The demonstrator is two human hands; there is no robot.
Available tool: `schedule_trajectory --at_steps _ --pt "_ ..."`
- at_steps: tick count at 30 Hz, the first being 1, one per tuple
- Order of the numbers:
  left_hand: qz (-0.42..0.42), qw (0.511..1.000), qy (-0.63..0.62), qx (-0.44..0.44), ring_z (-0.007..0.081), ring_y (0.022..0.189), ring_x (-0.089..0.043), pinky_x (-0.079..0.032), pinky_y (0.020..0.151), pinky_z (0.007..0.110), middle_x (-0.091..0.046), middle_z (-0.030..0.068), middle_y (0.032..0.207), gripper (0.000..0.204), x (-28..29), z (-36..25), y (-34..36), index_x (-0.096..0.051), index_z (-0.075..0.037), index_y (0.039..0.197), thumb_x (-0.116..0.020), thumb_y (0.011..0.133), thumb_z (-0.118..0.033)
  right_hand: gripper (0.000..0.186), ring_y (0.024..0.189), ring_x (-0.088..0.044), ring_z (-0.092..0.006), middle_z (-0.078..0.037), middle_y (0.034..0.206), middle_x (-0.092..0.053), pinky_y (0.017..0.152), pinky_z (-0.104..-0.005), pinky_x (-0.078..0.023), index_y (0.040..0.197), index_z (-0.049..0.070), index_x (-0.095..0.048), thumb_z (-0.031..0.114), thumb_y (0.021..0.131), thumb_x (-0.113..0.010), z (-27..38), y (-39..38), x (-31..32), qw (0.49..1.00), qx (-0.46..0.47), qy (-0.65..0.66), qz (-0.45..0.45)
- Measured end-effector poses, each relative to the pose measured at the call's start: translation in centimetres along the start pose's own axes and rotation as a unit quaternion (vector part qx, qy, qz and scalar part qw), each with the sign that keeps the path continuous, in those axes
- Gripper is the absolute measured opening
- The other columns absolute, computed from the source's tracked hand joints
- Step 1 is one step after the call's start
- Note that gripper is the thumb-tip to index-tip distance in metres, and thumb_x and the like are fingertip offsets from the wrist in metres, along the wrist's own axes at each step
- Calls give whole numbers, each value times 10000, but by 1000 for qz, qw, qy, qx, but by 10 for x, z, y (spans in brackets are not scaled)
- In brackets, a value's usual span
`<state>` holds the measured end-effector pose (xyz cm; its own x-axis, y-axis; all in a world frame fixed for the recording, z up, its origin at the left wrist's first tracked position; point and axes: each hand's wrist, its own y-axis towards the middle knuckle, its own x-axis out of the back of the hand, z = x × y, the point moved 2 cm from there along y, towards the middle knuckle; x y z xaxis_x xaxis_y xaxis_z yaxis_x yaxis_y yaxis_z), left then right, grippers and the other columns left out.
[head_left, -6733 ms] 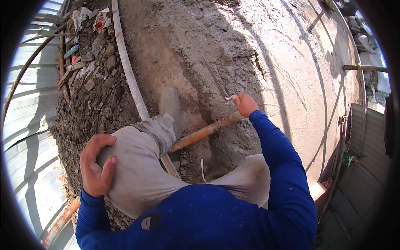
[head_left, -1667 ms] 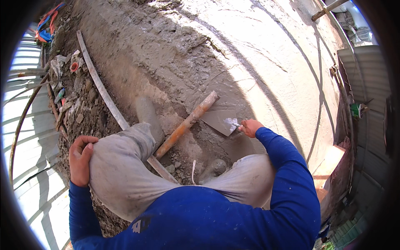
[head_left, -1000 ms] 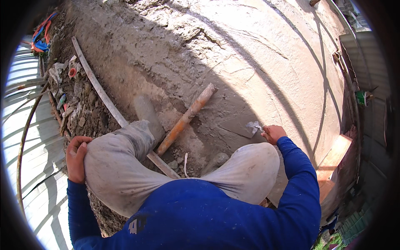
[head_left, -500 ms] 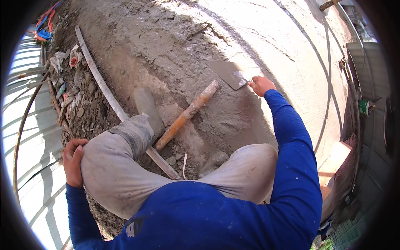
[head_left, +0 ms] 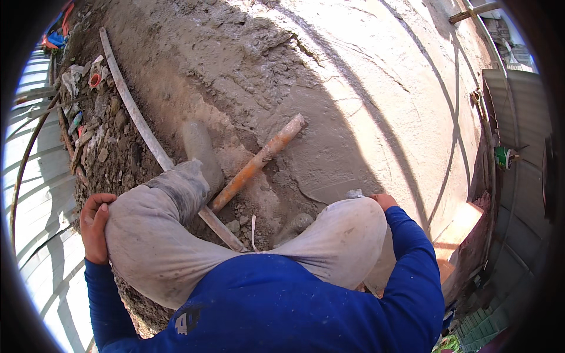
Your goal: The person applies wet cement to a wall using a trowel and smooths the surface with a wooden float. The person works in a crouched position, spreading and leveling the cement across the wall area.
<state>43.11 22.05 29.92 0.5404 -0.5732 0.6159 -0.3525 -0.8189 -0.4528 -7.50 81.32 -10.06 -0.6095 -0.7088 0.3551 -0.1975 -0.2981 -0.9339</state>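
Observation:
My right hand [head_left: 384, 202] is closed on the handle of a trowel [head_left: 354, 193], beside my right knee. That knee hides most of the fingers and the handle. Grey mortar clings near the handle end of the trowel, and its blade lies low against the wet concrete [head_left: 329, 129], hard to tell from it. My left hand [head_left: 96, 226] rests on the outer side of my left knee, holding nothing, with fingers and thumb apart. Between my legs an orange-brown, mortar-smeared pipe [head_left: 259, 162] slants up to the right.
A long pale strip [head_left: 132, 106] runs past my left foot, along a bank of soil and rubble [head_left: 112, 141]. Corrugated metal sheets [head_left: 44, 194] lie at the left. Brick-coloured blocks [head_left: 462, 232] and a green container [head_left: 503, 157] are on the right. A wooden stick [head_left: 474, 12] juts in at top right.
My right hand has drawn the trowel back toward me, from the open concrete to beside my right knee. The concrete there looks smoother. My left hand stays on the knee.

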Motion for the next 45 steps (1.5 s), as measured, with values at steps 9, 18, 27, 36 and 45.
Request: schedule_trajectory --at_steps 9,18,27,36,45 --pt "6 999 47 -22 179 1036 -618 -453 986 316 -699 97 1094 344 4 -10 15 -671 26 1149 -604 996 -275 285 1123 -716 -236 -37 1077 -766 971 -480 -447 1187 241 -778 423 992 -678 34 13 87 973 82 -135 -167" --pt "-8 998 48 -43 168 1018 -618 -458 976 307 -707 88 1086 259 10 -4 9 -674 19 1130 -602 1003 -196 358 1123 -719 -356 -134 1135 -772 929 -496 -570 1237 164 -736 439 1021 -657 51 56 232 926 -70 139 -344" --pt "-26 999 10 -34 168 996 -628 -467 969 315 -718 91 1065 251 22 16 23 -682 23 1104 -607 989 -187 442 1165 -704 -435 -240 1198 -754 1014 -499 -544 1169 44 -749 435 979 -672 -66 59 24 759 -357 407 -360" --pt "13 998 24 -54 146 983 -631 -478 935 298 -724 81 1045 224 24 -15 67 -692 20 1084 -626 978 -165 293 696 -724 -290 -152 843 -684 583 -400 -566 1158 -77 -642 112 937 -602 -63 73 -68 433 -312 732 -423" --pt "17 997 57 -56 147 953 -640 -488 919 299 -733 80 1027 220 30 -19 77 -700 28 1069 -614 970 -150 319 630 -691 -275 -166 845 -674 555 -433 -545 1172 -96 -641 108 943 -555 -5 164 148 447 -175 763 -433"
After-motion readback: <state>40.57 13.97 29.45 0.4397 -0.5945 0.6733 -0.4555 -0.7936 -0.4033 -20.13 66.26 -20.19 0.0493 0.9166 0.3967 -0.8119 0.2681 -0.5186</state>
